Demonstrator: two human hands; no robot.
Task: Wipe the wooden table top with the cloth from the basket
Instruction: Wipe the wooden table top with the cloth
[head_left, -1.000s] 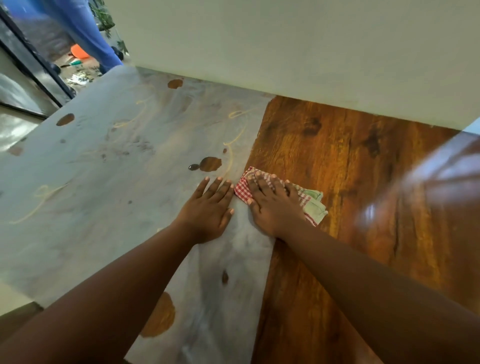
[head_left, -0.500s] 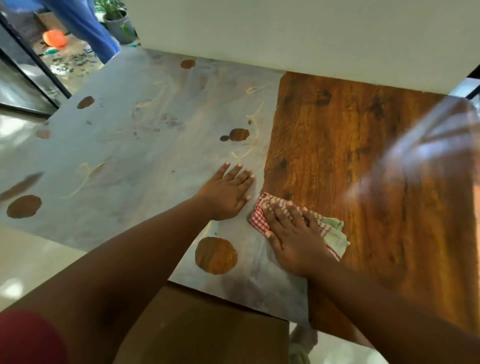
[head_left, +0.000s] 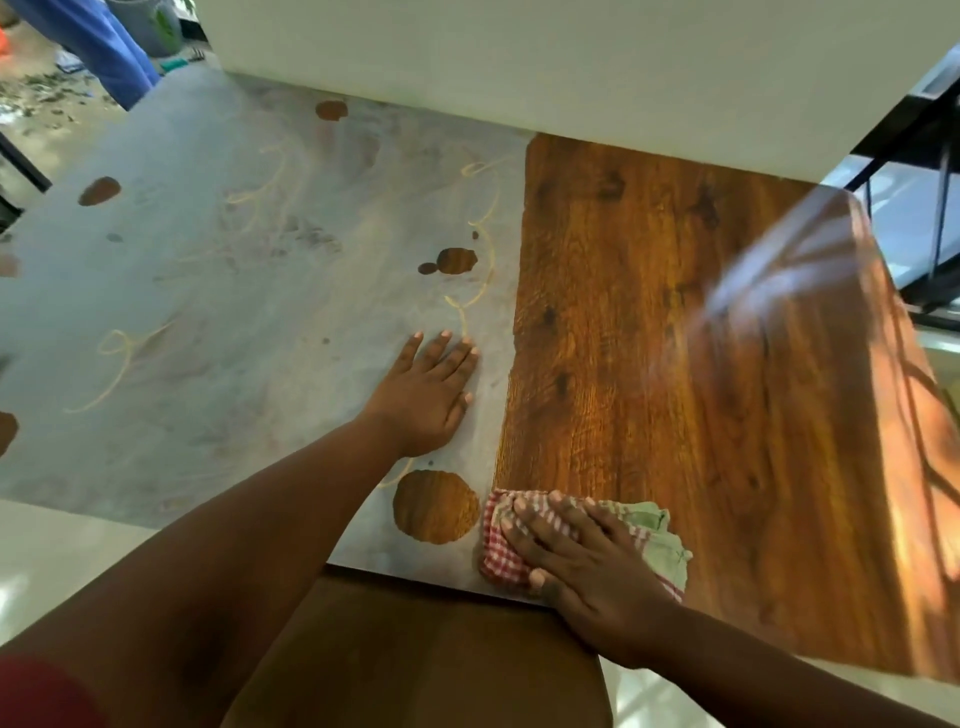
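The rectangular wooden table top (head_left: 675, 364) shows bare, glossy brown grain across its right part, while its left part lies under a dull grey dusty film (head_left: 234, 322) broken by round patches of clean wood and thin curling streaks. The folded cloth (head_left: 519, 540), red-and-white checked with a pale green portion, lies at the near edge of the table top, right on the line where the grey film meets the clean wood. The right hand (head_left: 587, 566) presses flat on top of the cloth, fingers straight and slightly spread, pointing away from the person; nothing is curled round the fabric. The left hand (head_left: 426, 400) rests palm down on the grey film, farther from the near edge than the cloth, fingers straight and close together, holding nothing. A large round clean patch (head_left: 435, 506) sits just beside the cloth, between the two hands. A pale wall (head_left: 519, 62) runs along the table top's far edge. Beyond the far left corner stands a blue-clad leg (head_left: 98, 47).
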